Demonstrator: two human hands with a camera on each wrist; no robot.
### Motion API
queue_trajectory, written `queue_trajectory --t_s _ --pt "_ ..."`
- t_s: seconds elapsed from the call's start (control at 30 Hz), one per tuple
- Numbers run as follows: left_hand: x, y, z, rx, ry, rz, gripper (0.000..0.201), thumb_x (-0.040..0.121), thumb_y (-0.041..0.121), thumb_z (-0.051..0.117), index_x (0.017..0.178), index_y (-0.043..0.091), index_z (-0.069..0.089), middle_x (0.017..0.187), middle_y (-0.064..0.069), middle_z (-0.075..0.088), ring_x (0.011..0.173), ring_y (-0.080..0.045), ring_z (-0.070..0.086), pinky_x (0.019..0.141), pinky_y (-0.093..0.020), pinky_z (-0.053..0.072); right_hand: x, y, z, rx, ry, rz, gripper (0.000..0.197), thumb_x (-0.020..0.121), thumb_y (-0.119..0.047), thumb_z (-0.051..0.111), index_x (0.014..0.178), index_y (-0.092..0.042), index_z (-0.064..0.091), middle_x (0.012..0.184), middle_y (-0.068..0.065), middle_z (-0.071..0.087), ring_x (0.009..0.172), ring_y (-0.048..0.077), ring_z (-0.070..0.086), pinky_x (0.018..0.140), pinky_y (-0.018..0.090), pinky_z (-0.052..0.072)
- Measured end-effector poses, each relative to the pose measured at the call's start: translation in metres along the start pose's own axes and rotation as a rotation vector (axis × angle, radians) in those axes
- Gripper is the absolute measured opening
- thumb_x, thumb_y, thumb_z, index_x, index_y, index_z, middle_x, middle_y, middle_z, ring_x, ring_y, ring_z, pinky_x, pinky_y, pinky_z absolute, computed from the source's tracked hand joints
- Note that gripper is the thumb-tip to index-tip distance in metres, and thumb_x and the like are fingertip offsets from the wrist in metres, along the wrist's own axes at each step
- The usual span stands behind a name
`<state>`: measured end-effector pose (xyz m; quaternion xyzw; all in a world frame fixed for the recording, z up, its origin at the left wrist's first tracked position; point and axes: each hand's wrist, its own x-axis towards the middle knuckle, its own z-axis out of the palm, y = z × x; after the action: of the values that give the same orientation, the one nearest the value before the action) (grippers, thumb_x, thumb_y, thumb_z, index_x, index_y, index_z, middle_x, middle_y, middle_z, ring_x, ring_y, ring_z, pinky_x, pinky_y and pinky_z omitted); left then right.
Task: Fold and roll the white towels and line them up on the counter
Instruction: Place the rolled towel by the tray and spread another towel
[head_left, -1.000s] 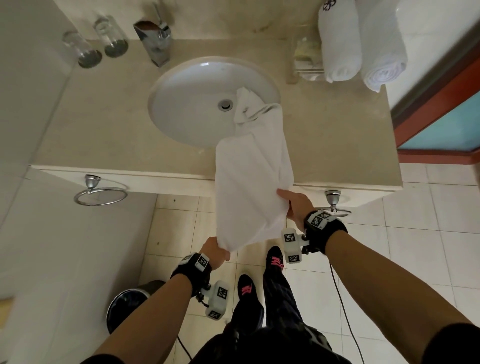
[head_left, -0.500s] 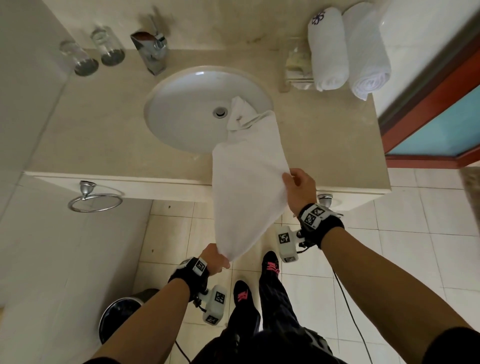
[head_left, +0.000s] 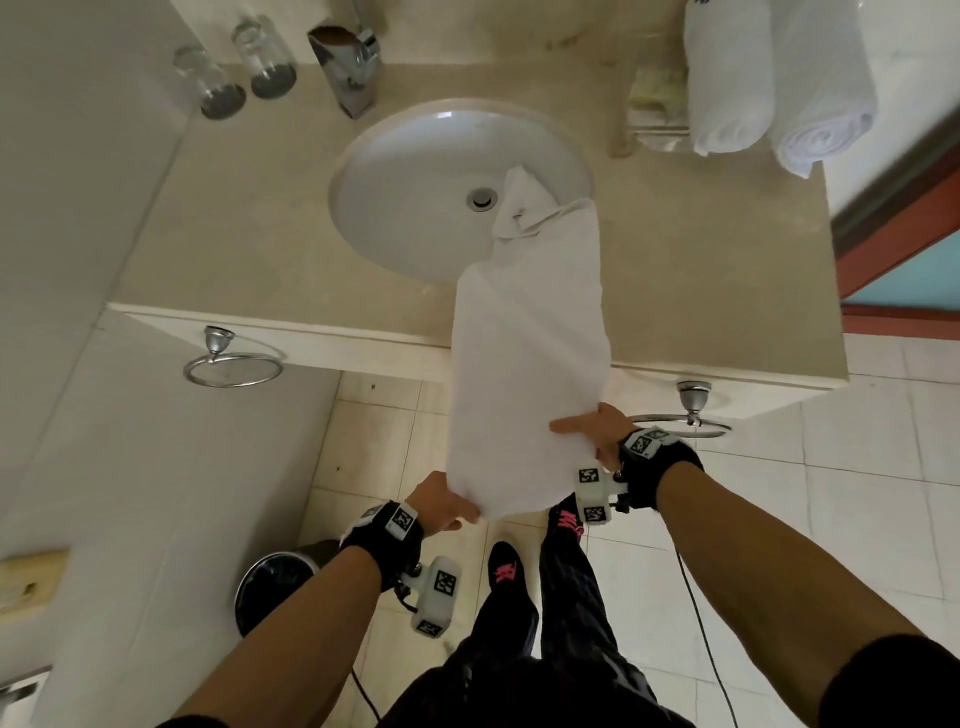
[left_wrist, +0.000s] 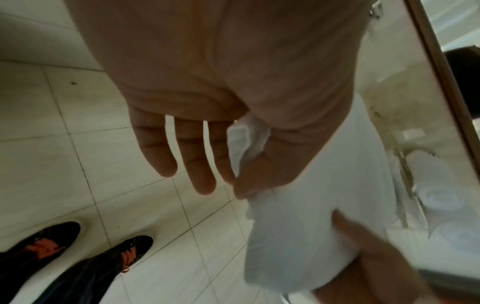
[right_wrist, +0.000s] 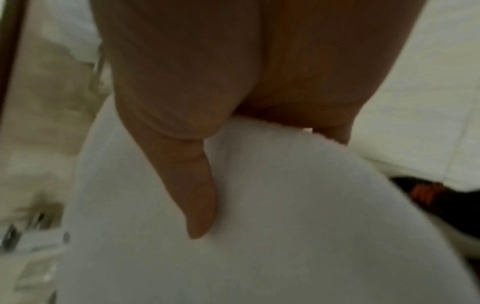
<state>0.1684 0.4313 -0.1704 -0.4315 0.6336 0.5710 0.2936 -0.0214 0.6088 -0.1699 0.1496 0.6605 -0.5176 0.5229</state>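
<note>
The worktop (head_left: 249, 218) carries a round sink (head_left: 415, 171), and everything here is placed from that sink. The white towel (head_left: 524, 374) runs as one long strip from inside the sink's right half, over the worktop's front edge, out into the air above the floor. Its long axis points from the sink toward the person, with the far end bunched beside the drain and the near end held up. To the right of the sink, at the back of the worktop, two rolled towels (head_left: 769, 83) already lie side by side.

Both hands are at the near end, well away from the sink. The left hand (head_left: 441, 501) pinches the lower left corner between thumb and forefinger, other fingers spread loose. The right hand (head_left: 597, 428) grips the right edge, thumb lying flat across the cloth, slightly nearer the sink. I judge the next fold depends on keeping that strip taut along its length.
</note>
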Motion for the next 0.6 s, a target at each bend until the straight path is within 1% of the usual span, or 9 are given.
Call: queue_trajectory --t_s 0.07,0.13,0.2,0.27,0.33,0.37,0.43,0.53,0.6 --pt "-0.005 0.000 -0.003 -0.147 0.042 -0.037 0.022 0.077 -0.011 0.063 0.082 0.009 0.055 0.088 -0.009 0.062 0.086 -0.023 0.063 0.076 -0.036 0.054 -0.003 0.011 -0.004 -0.154 -0.011 0.069 0.047 0.069 -0.016 0.085 0.110 -0.011 0.062 0.110 0.003 0.067 0.102 0.024 0.062 0.081 0.036 0.053" --pt "-0.011 0.002 -0.006 -0.312 0.036 -0.043 0.018 0.083 -0.011 0.052 0.080 0.007 0.053 0.086 -0.013 0.061 0.076 -0.022 0.066 0.074 -0.038 0.050 -0.003 0.024 -0.013 -0.248 -0.030 0.119 0.081 0.049 -0.034 0.092 0.121 -0.014 0.060 0.123 0.001 0.063 0.119 0.026 0.053 0.098 0.042 0.046" --pt "-0.016 0.004 -0.008 -0.454 0.003 -0.052 0.013 0.083 -0.004 0.047 0.083 0.007 0.054 0.092 -0.015 0.065 0.082 -0.028 0.066 0.076 -0.036 0.046 -0.011 0.025 -0.019 -0.201 -0.036 0.123 0.073 0.054 -0.034 0.090 0.118 -0.011 0.065 0.123 0.006 0.065 0.120 0.030 0.055 0.103 0.045 0.044" --pt "-0.019 0.006 -0.010 -0.541 -0.039 -0.055 0.012 0.080 0.000 0.045 0.086 0.008 0.053 0.100 -0.015 0.065 0.088 -0.032 0.066 0.081 -0.038 0.046 -0.035 0.015 -0.017 -0.108 -0.037 0.102 0.042 0.078 -0.026 0.079 0.113 -0.005 0.067 0.112 0.014 0.070 0.107 0.035 0.064 0.098 0.048 0.050" --pt "-0.021 0.011 -0.010 -0.606 -0.052 -0.038 0.013 0.078 0.002 0.044 0.088 0.007 0.052 0.095 -0.016 0.062 0.090 -0.033 0.068 0.086 -0.042 0.047 -0.049 0.006 -0.018 -0.043 -0.035 0.051 0.030 0.088 -0.027 0.069 0.107 -0.005 0.066 0.096 0.013 0.074 0.086 0.030 0.070 0.080 0.042 0.058" --pt "-0.023 0.016 -0.010 -0.646 -0.049 -0.022 0.011 0.078 0.003 0.044 0.085 0.008 0.051 0.086 -0.015 0.061 0.090 -0.034 0.069 0.087 -0.043 0.047 -0.054 0.002 -0.018 -0.038 -0.034 0.018 0.029 0.090 -0.028 0.067 0.108 -0.005 0.064 0.094 0.011 0.073 0.081 0.026 0.071 0.073 0.037 0.058" --pt "-0.027 0.025 -0.011 -0.705 -0.031 0.013 0.007 0.073 0.004 0.046 0.077 0.009 0.049 0.072 -0.013 0.059 0.091 -0.036 0.070 0.087 -0.044 0.048 -0.065 -0.006 -0.019 -0.070 -0.033 -0.055 0.030 0.092 -0.023 0.065 0.115 -0.004 0.061 0.102 0.009 0.070 0.083 0.022 0.069 0.073 0.033 0.057" --pt "-0.033 0.040 -0.016 -0.761 -0.019 0.070 0.004 0.068 0.007 0.048 0.071 0.009 0.047 0.087 -0.021 0.068 0.089 -0.036 0.071 0.089 -0.044 0.049 -0.083 -0.018 -0.023 -0.107 -0.004 -0.157 0.014 0.090 -0.014 0.067 0.101 -0.006 0.062 0.087 0.004 0.067 0.066 0.013 0.066 0.059 0.025 0.053" --pt "-0.036 0.051 -0.018 -0.797 -0.019 0.092 0.005 0.072 0.008 0.047 0.076 0.007 0.050 0.085 -0.020 0.070 0.087 -0.036 0.071 0.087 -0.043 0.049 -0.092 -0.026 -0.023 -0.113 0.050 -0.184 0.010 0.090 -0.012 0.068 0.093 -0.007 0.060 0.078 0.005 0.064 0.052 0.011 0.063 0.050 0.024 0.050"
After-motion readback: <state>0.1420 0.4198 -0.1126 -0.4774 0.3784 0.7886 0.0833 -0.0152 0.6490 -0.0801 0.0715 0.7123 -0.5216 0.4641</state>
